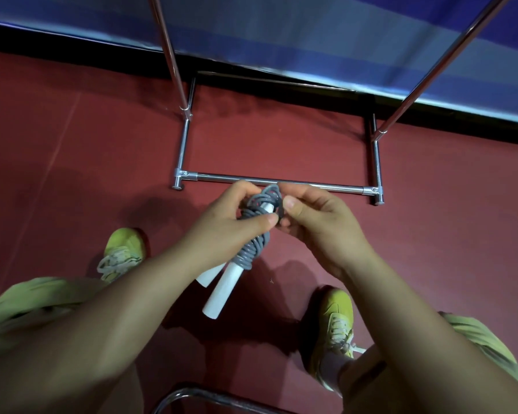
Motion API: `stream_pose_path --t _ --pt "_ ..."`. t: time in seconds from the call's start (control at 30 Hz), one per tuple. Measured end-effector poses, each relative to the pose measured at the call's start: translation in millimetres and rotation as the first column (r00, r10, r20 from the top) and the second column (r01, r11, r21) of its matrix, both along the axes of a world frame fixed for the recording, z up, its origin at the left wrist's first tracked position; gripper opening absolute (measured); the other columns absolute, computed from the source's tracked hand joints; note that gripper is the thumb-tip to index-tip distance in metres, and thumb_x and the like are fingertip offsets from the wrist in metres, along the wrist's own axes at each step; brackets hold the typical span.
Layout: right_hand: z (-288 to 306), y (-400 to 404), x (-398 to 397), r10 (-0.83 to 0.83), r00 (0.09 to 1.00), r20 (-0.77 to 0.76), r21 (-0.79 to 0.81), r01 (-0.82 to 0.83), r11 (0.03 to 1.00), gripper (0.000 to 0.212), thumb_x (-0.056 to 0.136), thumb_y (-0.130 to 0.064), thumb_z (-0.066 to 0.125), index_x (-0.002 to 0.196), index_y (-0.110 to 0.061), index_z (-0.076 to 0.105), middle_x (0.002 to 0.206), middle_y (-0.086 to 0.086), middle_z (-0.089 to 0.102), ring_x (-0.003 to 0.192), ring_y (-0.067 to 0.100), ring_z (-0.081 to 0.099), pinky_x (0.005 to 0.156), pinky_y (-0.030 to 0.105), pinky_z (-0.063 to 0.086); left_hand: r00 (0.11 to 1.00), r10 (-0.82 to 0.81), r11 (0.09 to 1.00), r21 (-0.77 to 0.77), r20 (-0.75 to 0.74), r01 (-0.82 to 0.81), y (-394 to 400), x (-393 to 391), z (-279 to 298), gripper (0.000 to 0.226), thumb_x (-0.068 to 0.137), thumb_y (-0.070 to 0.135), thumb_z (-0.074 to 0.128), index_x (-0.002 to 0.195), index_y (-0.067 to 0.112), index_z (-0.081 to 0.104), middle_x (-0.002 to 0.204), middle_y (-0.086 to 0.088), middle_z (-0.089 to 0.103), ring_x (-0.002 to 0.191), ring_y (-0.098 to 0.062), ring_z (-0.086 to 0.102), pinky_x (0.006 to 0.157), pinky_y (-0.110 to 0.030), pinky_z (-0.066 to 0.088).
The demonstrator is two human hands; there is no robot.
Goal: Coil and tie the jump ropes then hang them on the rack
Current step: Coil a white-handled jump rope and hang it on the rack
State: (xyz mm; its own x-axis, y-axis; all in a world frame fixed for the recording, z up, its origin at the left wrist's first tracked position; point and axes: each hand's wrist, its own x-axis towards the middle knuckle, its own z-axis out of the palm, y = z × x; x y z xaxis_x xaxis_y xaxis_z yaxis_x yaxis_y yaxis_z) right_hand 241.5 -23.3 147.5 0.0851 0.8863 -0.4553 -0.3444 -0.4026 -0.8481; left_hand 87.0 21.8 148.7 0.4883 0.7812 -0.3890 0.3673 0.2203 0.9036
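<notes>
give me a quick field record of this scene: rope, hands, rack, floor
rope: grey cord jump rope coiled into a bundle, two white cylindrical handles hanging below it
left hand: left hand grips the coil's upper part
right hand: right hand pinches the top of the coil, thumb and fingers on it
rack: chrome metal tube rack, base bar just beyond the hands, uprights rising out of view; no rope seen hanging
floor: dark red floor
footwear: yellow-green laced shoes

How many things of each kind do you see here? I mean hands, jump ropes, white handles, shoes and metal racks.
Hands: 2, left hand and right hand
Jump ropes: 1, grey jump rope
White handles: 2, handles
Shoes: 2, shoes
Metal racks: 1, rack
Total: 8
</notes>
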Motion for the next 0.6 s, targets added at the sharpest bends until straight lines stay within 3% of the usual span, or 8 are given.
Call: stream_pose_path --t 0.1,0.2,0.27,0.37,0.5,0.6 --pt "-1.5 0.2 2.6 0.047 0.999 0.015 -0.023 -0.047 0.999 0.018 0.083 -0.006 0.065 0.099 -0.015 0.064 0.073 -0.004 0.067 0.062 0.007 0.059 0.068 0.024 0.052 1.000 0.008 1.000 -0.020 0.011 -0.008 0.0 -1.8 -0.9 0.035 0.060 0.048 0.067 0.089 0.030 0.059 0.091 0.006 0.067 0.082 -0.014 0.067 0.083 -0.041 0.054" --pt "-1.1 -0.9 2.0 0.049 0.994 0.095 -0.005 -0.049 0.999 0.016 0.090 -0.002 0.056 0.097 -0.016 0.061 0.066 -0.009 0.063 0.055 0.001 0.058 0.055 0.020 0.051 1.000 -0.009 1.000 0.014 0.027 0.008 -0.1 -1.6 -0.6 0.036 0.058 0.053 0.066 0.089 0.036 0.061 0.097 -0.001 0.068 0.087 -0.030 0.068 0.084 -0.055 0.052" --pt "1.5 -1.9 2.5 0.063 0.986 0.151 0.018 -0.066 0.998 0.016 0.092 -0.003 0.054 0.095 -0.017 0.061 0.061 -0.011 0.061 0.051 0.002 0.053 0.052 0.021 0.048 0.999 -0.018 0.999 0.041 0.036 0.017 0.7 -2.3 0.3 0.035 0.058 0.052 0.066 0.090 0.038 0.061 0.097 0.001 0.068 0.087 -0.030 0.068 0.083 -0.053 0.053" --pt "0.0 -4.8 1.0 0.078 0.966 0.247 0.034 -0.089 0.995 0.010 0.094 -0.006 0.054 0.094 -0.014 0.059 0.058 -0.011 0.057 0.050 0.007 0.045 0.049 0.025 0.045 0.997 -0.073 0.991 0.108 -0.020 0.075 0.0 -4.3 2.2 0.035 0.061 0.049 0.066 0.091 0.033 0.061 0.090 0.007 0.067 0.083 -0.016 0.066 0.081 -0.039 0.054" --pt "-10.9 -12.3 -10.5 0.039 0.855 0.517 0.033 -0.066 0.997 0.014 0.097 -0.021 0.051 0.084 -0.022 0.054 0.059 -0.011 0.053 0.053 0.009 0.048 0.058 0.039 0.047 0.981 -0.174 0.970 0.156 -0.082 0.185 -4.4 -6.1 1.8 0.026 0.068 0.038 0.064 0.093 0.038 0.055 0.083 0.016 0.063 0.071 0.002 0.058 0.072 -0.025 0.049" --pt "-7.9 -10.1 -9.6 0.030 0.870 0.492 0.024 -0.048 0.999 0.021 0.098 -0.026 0.050 0.079 -0.017 0.051 0.056 -0.004 0.051 0.050 0.013 0.046 0.055 0.040 0.046 0.989 -0.149 0.986 0.079 -0.012 0.150 -4.3 -7.0 2.0 0.030 0.062 0.045 0.067 0.090 0.041 0.058 0.088 0.023 0.064 0.076 -0.004 0.062 0.076 -0.032 0.054"
